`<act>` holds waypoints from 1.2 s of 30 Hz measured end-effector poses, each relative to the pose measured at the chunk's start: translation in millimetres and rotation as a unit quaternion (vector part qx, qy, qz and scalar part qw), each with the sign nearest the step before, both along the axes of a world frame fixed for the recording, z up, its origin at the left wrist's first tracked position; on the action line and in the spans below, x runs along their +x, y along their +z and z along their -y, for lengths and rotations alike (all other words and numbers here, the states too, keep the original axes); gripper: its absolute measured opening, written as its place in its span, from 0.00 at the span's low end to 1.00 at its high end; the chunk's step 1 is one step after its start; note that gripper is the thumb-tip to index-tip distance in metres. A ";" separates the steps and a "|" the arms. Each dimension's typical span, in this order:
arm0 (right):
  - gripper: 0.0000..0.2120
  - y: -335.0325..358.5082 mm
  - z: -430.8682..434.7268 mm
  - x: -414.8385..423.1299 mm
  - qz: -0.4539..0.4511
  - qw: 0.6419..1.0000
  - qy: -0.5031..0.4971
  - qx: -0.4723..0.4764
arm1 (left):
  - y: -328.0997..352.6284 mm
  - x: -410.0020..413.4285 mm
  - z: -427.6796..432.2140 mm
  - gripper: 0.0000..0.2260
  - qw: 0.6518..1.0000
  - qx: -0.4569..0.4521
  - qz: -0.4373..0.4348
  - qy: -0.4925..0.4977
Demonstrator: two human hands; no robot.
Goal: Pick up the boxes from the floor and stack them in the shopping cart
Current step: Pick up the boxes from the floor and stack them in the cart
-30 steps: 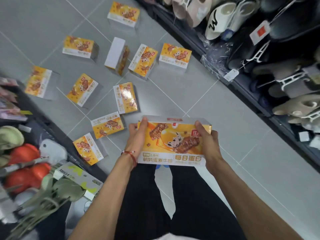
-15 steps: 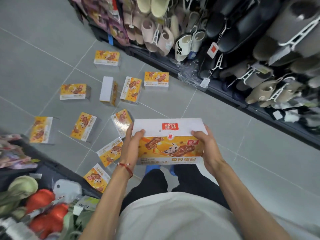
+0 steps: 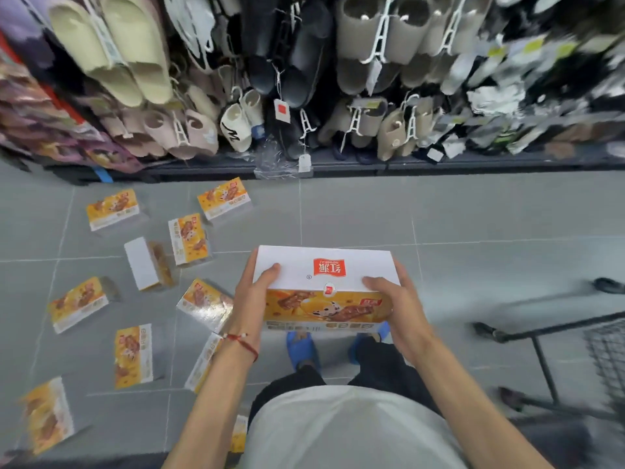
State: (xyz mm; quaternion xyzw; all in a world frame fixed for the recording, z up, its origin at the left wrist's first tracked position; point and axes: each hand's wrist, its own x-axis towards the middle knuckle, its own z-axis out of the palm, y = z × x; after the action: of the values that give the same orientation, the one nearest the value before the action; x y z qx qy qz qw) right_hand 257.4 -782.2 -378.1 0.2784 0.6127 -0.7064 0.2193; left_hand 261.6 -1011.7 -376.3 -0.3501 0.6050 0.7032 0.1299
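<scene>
While we stand on the grey tiled floor (image 3: pixel 439 214), about ten loose boxes (image 3: pixel 78 303) lie scattered to the left of the held box (image 3: pixel 324 270). Most of them show an orange printed face. One, the white-sided box (image 3: pixel 141 262), rests with a plain white panel upward. The loose box nearest the held box lies just beside our left wrist, partly hidden behind the forearm.

Our left hand (image 3: pixel 253 296) grips the left end of the held box, thumb pressed on the white top and fingers wrapped around the end. A red string bracelet (image 3: pixel 241 341) circles that wrist. We carry the held box level in the air in front of our waist. Its white panel with a red logo faces up and its orange face is turned toward us.

Directly below the held box we see our blue shoes (image 3: pixel 301 346), and beyond it a rack of slippers (image 3: pixel 135 72) hangs above the floor. Our right hand (image 3: pixel 400 309) clamps the right end of the held box in the same way, thumb on top.

Well apart to the right of the held box stands the shopping cart (image 3: pixel 608 357). Its dark frame and wire mesh are blurred at the picture's edge, and we cannot tell what it holds.
</scene>
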 end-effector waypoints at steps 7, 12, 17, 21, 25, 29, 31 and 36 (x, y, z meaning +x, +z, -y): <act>0.26 3.2 -78.3 7.7 -0.027 0.988 -0.154 0.016 | 5.1 -53.5 -89.6 0.14 0.991 -0.005 -0.001 -0.133; 0.29 0.1 -158.9 0.4 -0.033 0.970 -0.239 0.024 | 10.3 -91.7 -183.7 0.16 0.975 -0.010 -0.023 -0.220; 0.24 -1.5 -247.5 -10.3 -0.039 0.951 -0.305 0.016 | 17.4 -126.0 -288.3 0.12 0.961 -0.010 -0.045 -0.271; 0.28 -4.1 -316.9 -21.1 -0.037 0.935 -0.353 0.017 | 18.5 -152.8 -369.1 0.13 0.943 -0.020 -0.057 -0.327; 0.29 -4.9 -377.2 -31.6 -0.037 0.910 -0.411 0.023 | 18.5 -184.3 -449.1 0.12 0.918 -0.011 -0.066 -0.391; 0.33 -8.1 -430.7 -48.1 -0.028 0.878 -0.478 0.017 | 15.6 -221.4 -523.6 0.12 0.889 -0.001 -0.072 -0.452; 0.33 -9.2 -455.5 -61.4 -0.027 0.860 -0.509 0.020 | 11.6 -242.9 -558.1 0.17 0.875 0.003 -0.066 -0.480; 0.28 -7.9 -520.1 -108.3 -0.043 0.806 -0.589 0.032 | 4.2 -309.9 -651.7 0.21 0.835 0.023 -0.063 -0.546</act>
State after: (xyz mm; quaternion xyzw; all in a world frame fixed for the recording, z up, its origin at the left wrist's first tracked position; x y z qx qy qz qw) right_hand 149.1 -262.2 -386.0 0.5621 0.3615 -0.6913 -0.2747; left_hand -48.3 -360.0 -372.1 0.0855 0.6887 0.5522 0.4621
